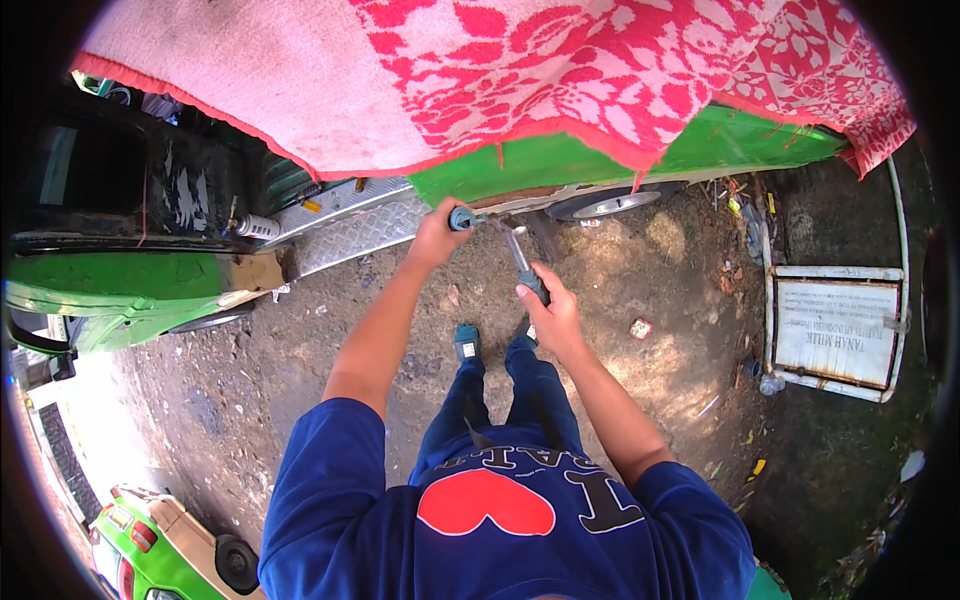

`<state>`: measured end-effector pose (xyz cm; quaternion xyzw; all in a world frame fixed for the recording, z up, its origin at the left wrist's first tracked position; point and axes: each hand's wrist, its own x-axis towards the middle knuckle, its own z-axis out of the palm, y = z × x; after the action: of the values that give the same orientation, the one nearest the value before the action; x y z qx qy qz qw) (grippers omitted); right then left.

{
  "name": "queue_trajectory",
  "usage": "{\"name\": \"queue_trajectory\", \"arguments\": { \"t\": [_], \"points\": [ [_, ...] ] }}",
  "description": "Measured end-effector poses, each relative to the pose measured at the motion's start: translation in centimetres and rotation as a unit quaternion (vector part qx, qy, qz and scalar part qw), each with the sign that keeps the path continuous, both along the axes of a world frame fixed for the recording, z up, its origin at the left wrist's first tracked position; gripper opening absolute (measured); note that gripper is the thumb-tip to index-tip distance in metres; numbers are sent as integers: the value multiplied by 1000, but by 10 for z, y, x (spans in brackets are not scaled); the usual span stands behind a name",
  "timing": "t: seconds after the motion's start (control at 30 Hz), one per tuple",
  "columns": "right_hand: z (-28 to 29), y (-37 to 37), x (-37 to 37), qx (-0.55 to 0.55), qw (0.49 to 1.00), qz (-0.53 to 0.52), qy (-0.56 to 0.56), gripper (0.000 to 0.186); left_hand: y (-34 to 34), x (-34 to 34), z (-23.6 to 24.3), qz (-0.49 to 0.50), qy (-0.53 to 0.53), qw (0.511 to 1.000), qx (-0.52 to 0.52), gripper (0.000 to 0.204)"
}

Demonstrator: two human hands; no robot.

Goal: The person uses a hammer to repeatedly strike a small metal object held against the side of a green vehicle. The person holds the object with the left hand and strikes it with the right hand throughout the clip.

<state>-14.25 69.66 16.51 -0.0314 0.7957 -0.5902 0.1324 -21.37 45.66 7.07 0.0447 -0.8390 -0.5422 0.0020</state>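
So my right hand (556,313) has its fingers wrapped round the teal handle of a metal-shafted tool (520,260), and my left hand (437,236) is closed round a second, teal-ended tool (461,218). Biggest worry from here, if you ask me: that shaft skating sideways into my left knuckles, since both hands are bare and the metal ends sit so close. A sweaty or lazy right-hand grip would do it. Can't tell whether the ends actually touch.

As for how they sit: the metal-shafted tool sticks out past my right thumb and index finger, angling away from me and left. The teal-ended one has its round end facing up at me beside my left thumb, with metal showing on its right; my fist hides the rest. Both are held up above the dirt ground (430,300), near the lower edge of the green panel (700,148). That edge looks rusty, so I reckon a stray knock could flake it.

Past that, the pink patterned cloth (560,80) drapes over the panel, and its dangling threads could snag a tool swung too high.
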Motion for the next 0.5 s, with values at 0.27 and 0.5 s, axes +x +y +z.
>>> {"name": "queue_trajectory", "arguments": {
  "t": [0.27,0.5],
  "points": [
    [17,-26,-26,113,989,100,-5,34,3,-10,-9,-13,-15,999,41,36],
    [27,-32,-33,41,997,67,20,28,1,-16,6,11,-5,1000,0,42]
  ]
}}
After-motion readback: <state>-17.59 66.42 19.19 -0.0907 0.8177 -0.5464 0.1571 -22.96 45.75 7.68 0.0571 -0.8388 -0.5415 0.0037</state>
